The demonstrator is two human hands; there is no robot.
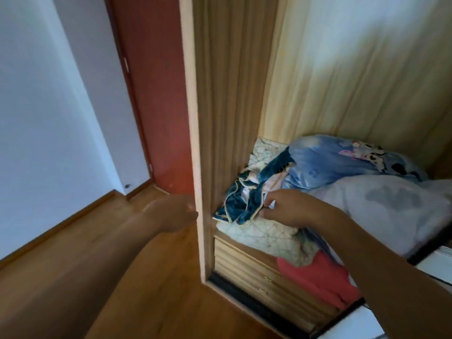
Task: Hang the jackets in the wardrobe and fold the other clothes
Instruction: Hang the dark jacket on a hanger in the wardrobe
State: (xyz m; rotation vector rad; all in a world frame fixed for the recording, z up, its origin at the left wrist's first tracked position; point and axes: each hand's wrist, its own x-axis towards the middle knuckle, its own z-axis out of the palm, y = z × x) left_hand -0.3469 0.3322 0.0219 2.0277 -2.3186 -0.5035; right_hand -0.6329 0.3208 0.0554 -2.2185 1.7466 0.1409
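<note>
The wardrobe (234,99) stands open, with a heap of clothes on the shelf above its drawers. A teal velvet garment with gold trim (241,204) lies crumpled at the heap's front left. My right hand (291,209) reaches in from the right and pinches the garment's right edge. Behind it lies a blue denim piece with a cartoon print (325,162). My left hand (173,212) grips the cream edge of the wardrobe's upright panel (193,118); its fingertips are hidden behind that edge.
A bulky pale grey garment (391,206) fills the shelf's right side. A red cloth (315,277) hangs over the wooden drawers (247,270). A patterned pale sheet (264,236) lies under the heap. Wooden floor (85,253) and a red door (156,94) are to the left.
</note>
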